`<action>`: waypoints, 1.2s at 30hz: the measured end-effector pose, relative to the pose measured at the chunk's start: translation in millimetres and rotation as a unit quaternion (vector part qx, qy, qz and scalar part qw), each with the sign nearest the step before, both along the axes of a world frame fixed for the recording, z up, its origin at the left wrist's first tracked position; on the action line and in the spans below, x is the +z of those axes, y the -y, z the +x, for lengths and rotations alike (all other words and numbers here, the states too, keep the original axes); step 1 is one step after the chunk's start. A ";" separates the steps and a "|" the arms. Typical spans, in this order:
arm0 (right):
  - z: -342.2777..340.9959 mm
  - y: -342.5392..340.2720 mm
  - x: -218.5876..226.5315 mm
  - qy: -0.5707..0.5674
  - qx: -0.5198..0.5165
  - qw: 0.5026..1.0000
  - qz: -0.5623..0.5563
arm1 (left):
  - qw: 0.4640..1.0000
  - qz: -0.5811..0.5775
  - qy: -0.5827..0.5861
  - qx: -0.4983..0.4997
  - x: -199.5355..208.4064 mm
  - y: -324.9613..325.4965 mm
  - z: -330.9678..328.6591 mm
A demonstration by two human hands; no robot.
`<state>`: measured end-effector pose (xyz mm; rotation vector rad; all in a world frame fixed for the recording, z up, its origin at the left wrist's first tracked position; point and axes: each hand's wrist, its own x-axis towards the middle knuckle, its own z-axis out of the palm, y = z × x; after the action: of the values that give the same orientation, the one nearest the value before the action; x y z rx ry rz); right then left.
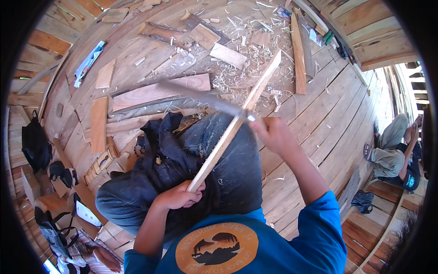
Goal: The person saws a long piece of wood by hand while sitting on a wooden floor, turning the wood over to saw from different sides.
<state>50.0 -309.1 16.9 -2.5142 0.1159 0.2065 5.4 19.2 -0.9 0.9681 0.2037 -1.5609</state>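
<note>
My left hand [180,197] is closed around the near end of a long, pale wooden strip [221,147]. The strip slants up and away to the right, over my thigh, its far end above the shavings. In my right hand [277,135] is a long-bladed knife [207,99], its handle mostly hidden by the fingers. Its blade, blurred toward the tip, points left and crosses the strip around its middle. A dark cloth [159,157] lies over my lap.
Wood shavings [269,75] litter the plank floor ahead, among offcuts and boards [162,91]. Long planks [299,55] lie at far right. Another person [397,155] sits by the right wall. Boxes and bags [54,187] stand at left, with someone's bare foot [107,260] below them.
</note>
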 end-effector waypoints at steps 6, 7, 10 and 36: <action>27.9 80.9 -36.3 0.008 -0.252 0.966 -0.061 | 0.976 -0.130 -0.169 0.042 -5.1 -3.6 -3.1; 24.0 102.4 -37.1 -0.023 -0.277 0.960 -0.035 | 0.966 -0.158 -0.197 0.053 -7.0 -4.3 -4.4; 2.0 103.0 -38.2 -0.059 -0.300 0.952 0.019 | 0.945 -0.232 -0.216 0.084 -6.8 3.3 -12.5; -83.6 -66.2 40.3 -0.198 -0.154 0.828 0.501 | 0.754 0.038 0.545 0.366 26.9 121.2 -72.9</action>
<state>-33.6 -242.9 57.3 -1.3466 0.4475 0.5020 -67.5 -102.0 26.0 1.4798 -0.1826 -0.1234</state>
